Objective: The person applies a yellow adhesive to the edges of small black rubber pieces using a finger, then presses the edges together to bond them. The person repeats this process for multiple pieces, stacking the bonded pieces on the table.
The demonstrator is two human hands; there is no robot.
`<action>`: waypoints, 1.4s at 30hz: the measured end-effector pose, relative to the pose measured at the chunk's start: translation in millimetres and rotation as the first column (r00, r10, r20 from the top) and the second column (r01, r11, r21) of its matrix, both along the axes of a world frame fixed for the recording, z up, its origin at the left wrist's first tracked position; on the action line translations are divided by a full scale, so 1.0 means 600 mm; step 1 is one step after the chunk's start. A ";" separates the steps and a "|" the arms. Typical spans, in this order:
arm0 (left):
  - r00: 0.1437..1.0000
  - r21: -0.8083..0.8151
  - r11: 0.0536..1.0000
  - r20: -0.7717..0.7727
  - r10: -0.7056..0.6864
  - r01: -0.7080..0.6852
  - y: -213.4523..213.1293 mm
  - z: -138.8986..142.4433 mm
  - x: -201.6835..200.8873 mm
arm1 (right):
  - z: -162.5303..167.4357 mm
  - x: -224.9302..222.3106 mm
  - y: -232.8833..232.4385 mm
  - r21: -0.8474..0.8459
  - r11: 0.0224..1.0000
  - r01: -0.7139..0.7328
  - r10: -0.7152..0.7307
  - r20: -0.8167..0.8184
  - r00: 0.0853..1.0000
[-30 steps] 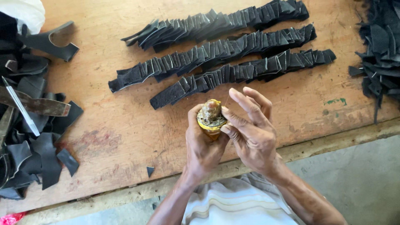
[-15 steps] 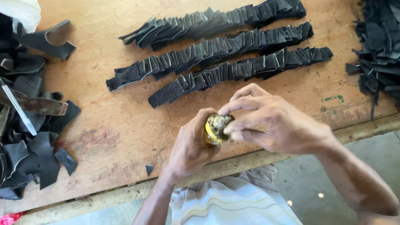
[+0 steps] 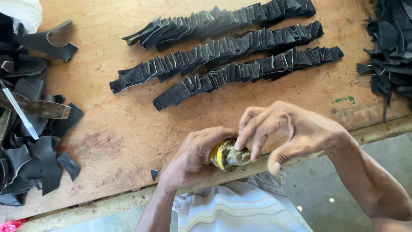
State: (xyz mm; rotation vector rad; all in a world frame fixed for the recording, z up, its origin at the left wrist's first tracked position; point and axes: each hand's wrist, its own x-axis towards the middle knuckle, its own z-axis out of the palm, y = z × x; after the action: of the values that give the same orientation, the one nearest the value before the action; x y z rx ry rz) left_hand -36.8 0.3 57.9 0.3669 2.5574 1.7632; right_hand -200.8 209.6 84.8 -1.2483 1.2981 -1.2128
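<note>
My left hand [image 3: 193, 157] is wrapped around a small yellow jar [image 3: 226, 155], gripping it just over the near edge of the wooden counter [image 3: 128, 129], above my striped shirt [image 3: 240, 210]. My right hand [image 3: 292, 131] comes in from the other side, its fingertips [image 3: 240, 144] bent down onto the grimy top of the jar; the rest of that hand is loosely curled and holds nothing else. Whether the top is a lid or an open mouth, I cannot tell.

Just left of the jar, a tiny black scrap [image 3: 154, 174] lies alone on the counter. Farther left of the jar sits a heap of black leather offcuts [image 3: 30, 163], with a worn flat blade [image 3: 38, 108] and a thin white stick [image 3: 19, 111] lying across it.

Beyond the jar, three long rows of overlapping black cut pieces [image 3: 223, 51] stretch across the counter, one behind another, slanting up to the right. Far right of the jar is another pile of black pieces [image 3: 390, 47]. In the far left corner, past the offcuts, a curved black cut-out [image 3: 47, 43] rests beside something white [image 3: 21, 13].
</note>
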 end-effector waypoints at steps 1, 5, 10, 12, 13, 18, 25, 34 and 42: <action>0.998 -0.092 0.995 -0.057 0.034 -0.039 0.008 -0.003 0.001 | 0.006 0.004 -0.004 0.044 0.999 0.017 -0.017 -0.001 1.000; 0.973 -0.322 0.918 -0.092 0.213 -0.232 0.026 -0.016 0.001 | 0.016 0.055 -0.022 0.160 0.944 0.289 -0.049 -0.798 0.601; 0.907 -0.319 0.859 -0.006 0.421 -0.401 0.038 -0.035 -0.012 | -0.033 0.111 -0.033 -0.312 0.900 0.305 -0.265 -0.946 -0.187; 0.896 -0.236 0.869 -0.023 0.444 -0.436 0.035 -0.037 -0.011 | -0.057 0.113 -0.027 -0.335 0.888 0.314 -0.365 -0.930 0.039; 0.904 -0.188 0.886 -0.042 0.425 -0.425 0.032 -0.036 -0.009 | -0.067 0.112 -0.022 -0.342 0.882 0.323 -0.405 -0.902 0.150; 0.906 0.351 0.865 0.356 0.231 -0.358 0.027 -0.026 -0.003 | -0.093 0.113 -0.011 -0.377 0.859 0.346 -0.497 -0.775 0.390; 0.892 0.576 0.706 0.414 0.183 -0.412 0.047 -0.033 0.009 | -0.092 0.131 -0.009 -0.470 0.756 0.455 -0.650 -0.622 0.437; 0.922 0.635 0.675 0.333 0.198 -0.375 0.058 -0.071 0.017 | -0.103 0.139 -0.012 -0.309 0.662 0.682 -0.706 0.047 0.707; 0.936 0.695 0.650 0.345 0.073 -0.308 0.056 -0.094 0.024 | -0.099 0.121 -0.006 -0.015 0.772 0.636 -0.626 0.162 0.763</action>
State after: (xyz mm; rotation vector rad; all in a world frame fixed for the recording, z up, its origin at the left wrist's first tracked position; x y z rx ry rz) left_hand -22.3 33.7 1.7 -0.1878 1.6047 2.6548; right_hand -128.3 206.1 25.7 -0.7427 1.6403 -1.8010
